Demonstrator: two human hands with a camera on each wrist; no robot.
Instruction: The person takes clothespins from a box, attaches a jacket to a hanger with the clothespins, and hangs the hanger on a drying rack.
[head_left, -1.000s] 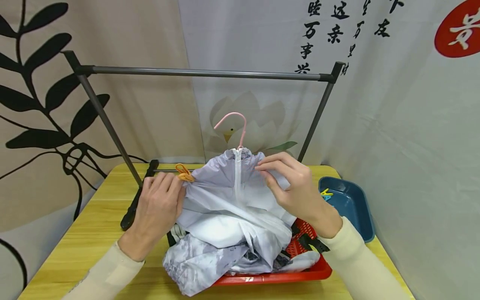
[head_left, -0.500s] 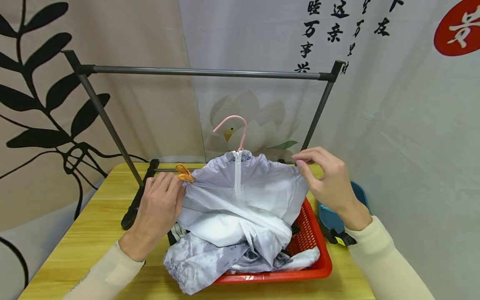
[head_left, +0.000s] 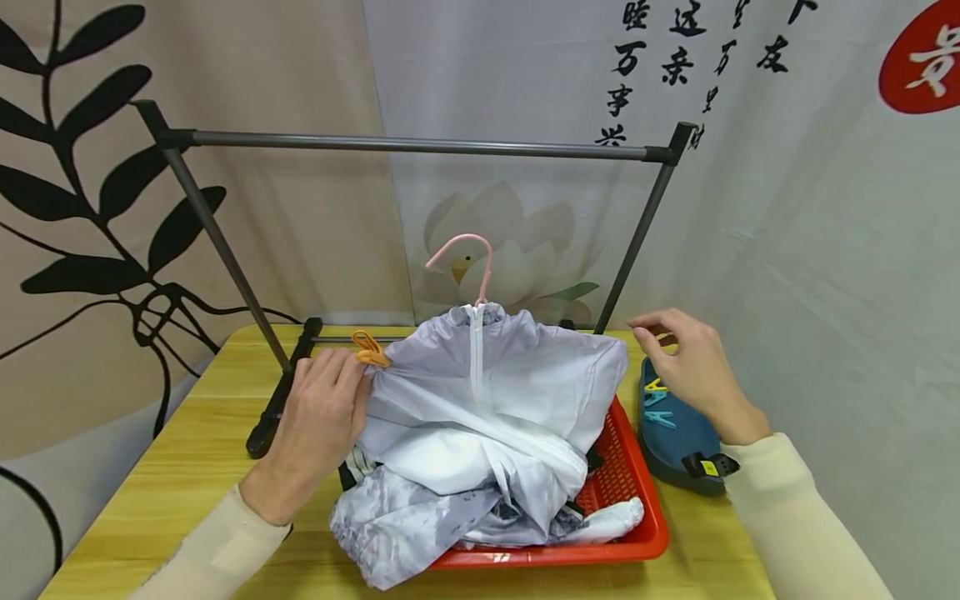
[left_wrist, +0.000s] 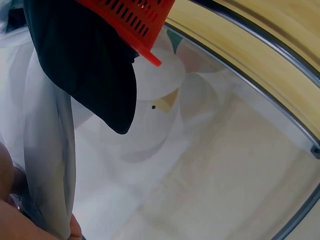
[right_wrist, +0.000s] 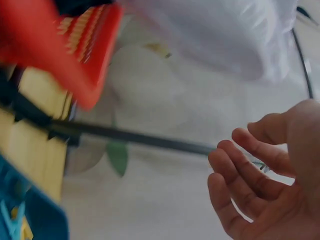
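Note:
A pale lilac-white zip jacket (head_left: 540, 367) hangs on a pink hanger (head_left: 489, 265) whose hook rises above the collar. My left hand (head_left: 321, 408) grips the jacket's shoulder on the left, and an orange looped cord (head_left: 370, 348) sticks up beside its fingers. In the left wrist view, the jacket cloth (left_wrist: 52, 150) runs down into that hand. Off the jacket's right shoulder is my right hand (head_left: 693, 367), holding nothing, its fingers loosely bent as the right wrist view shows. The jacket's lower part lies bunched over a red basket (head_left: 637, 467).
A dark grey rack (head_left: 420, 143) stands behind the jacket on the wooden table (head_left: 180, 467). Below my right hand sits a blue tray (head_left: 675, 442) with yellow and blue clothes pegs (head_left: 658, 418). Dark cloth (left_wrist: 90, 65) hangs near the basket.
My right hand has let go of the jacket's right side and moved right, over the blue tray. The jacket's right shoulder now lies spread out. My left hand has kept its hold.

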